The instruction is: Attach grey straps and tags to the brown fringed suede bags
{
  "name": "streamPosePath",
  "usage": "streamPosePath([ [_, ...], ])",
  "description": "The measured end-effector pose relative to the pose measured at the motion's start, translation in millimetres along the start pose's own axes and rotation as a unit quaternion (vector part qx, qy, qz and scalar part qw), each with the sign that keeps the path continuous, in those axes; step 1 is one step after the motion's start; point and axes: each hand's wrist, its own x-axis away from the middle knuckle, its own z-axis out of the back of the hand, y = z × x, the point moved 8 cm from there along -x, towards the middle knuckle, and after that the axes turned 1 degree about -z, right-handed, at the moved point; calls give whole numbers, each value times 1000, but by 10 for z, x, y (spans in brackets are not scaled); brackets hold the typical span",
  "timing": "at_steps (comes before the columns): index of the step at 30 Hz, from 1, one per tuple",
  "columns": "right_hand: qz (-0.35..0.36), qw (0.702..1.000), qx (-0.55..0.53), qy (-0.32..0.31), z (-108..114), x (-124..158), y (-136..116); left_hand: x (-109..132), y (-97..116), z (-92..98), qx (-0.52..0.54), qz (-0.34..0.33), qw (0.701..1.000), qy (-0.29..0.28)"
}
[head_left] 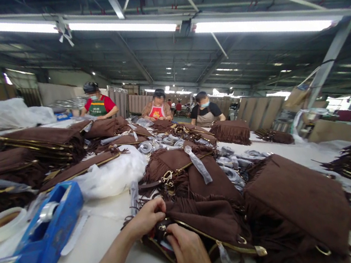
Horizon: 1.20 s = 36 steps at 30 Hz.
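A brown fringed bag (207,218) lies in front of me, its gold zipper unfastened and its mouth gaping. My left hand (149,215) is closed, pinching the bag's upper edge at the left end. Just below, my right hand (191,249) has its fingers curled at the opening, the tips partly hidden inside. Between the two hands is a dark strap end with metal hardware (161,227). A clear plastic sleeve (228,262) hangs at the zipper's near side.
A blue tape dispenser (36,246) and a white tape roll (3,225) stand at left. Stacked brown bags (296,201) lie at right, with more across the table. White plastic wrap (114,171) and grey plastic-wrapped coils (233,173) lie among them. Several people work beyond.
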Motion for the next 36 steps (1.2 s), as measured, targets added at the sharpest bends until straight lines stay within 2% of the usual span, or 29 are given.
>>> streamPosePath([
  [7,30,999,-12,11,4,15,21,-4,-34,4,10,15,1000,4],
  [11,81,997,-8,-20,21,32,-54,-3,-41,10,18,23,1000,6],
  [18,99,992,74,-1,21,75,-97,-24,20,-24,4,0,1000,-12],
  [24,82,993,80,-15,-9,70,-90,154,314,-14,-38,-55,995,-70],
  [30,71,994,80,-30,-27,65,-68,421,438,19,-140,-65,972,-178],
  [33,70,994,73,-34,-48,68,-40,439,451,-14,-198,-84,961,-176],
  [36,66,995,57,-41,-51,72,-21,416,468,-71,-198,-115,959,-166],
])
